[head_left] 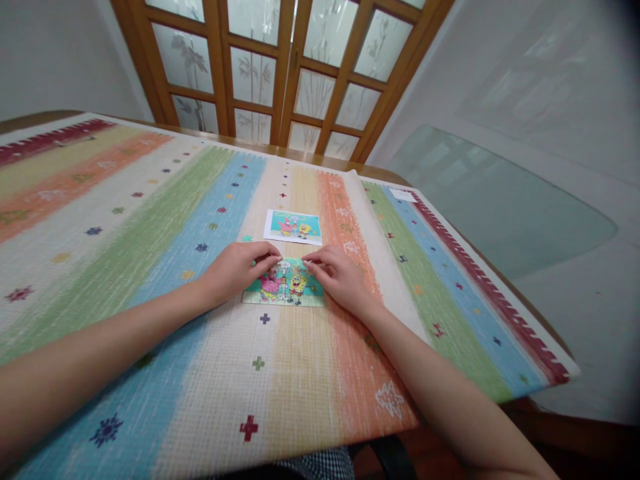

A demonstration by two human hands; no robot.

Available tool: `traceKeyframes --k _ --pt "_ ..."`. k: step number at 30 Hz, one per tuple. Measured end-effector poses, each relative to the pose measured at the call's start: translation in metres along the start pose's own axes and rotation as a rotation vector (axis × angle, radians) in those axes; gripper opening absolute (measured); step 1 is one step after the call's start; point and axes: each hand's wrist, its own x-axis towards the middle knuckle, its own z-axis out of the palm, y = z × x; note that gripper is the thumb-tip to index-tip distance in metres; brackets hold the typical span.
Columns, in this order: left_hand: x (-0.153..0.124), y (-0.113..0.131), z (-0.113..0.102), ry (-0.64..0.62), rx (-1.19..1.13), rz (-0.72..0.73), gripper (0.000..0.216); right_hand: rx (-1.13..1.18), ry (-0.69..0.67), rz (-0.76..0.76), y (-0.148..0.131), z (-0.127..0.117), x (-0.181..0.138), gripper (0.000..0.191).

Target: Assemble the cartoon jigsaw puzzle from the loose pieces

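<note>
A small jigsaw puzzle (295, 291) with cartoon figures on a teal ground lies flat on the striped tablecloth, directly in front of me. My left hand (246, 265) pinches at its upper left edge, thumb and fingers pressed together. At the upper right edge my right hand (336, 272) is closed in a similar pinch. The fingertips of both hands cover parts of the top edge, and any small piece between them is hard to make out. Just beyond my hands lies a printed picture card (294, 227) with the same cartoon scene and a white border.
The striped tablecloth (220, 373) covers the table almost to its wooden rim. A small white label (403, 195) lies near the far right corner. Wooden doors with glass panes (255, 77) stand behind the table, and a pale wall (550, 133) is on the right.
</note>
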Motion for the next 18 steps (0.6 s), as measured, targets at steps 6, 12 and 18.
traceKeyframes --k 6,12,18 --pt "-0.003 0.014 0.006 -0.014 -0.113 -0.020 0.013 0.167 -0.069 0.007 -0.029 0.012 -0.002 0.017" --pt "-0.006 0.016 0.013 -0.045 -0.134 0.050 0.014 0.319 -0.107 0.177 -0.038 0.020 -0.001 0.012" --pt "-0.007 0.020 0.014 -0.077 -0.144 0.079 0.022 0.419 -0.100 0.202 -0.034 0.016 0.000 0.008"
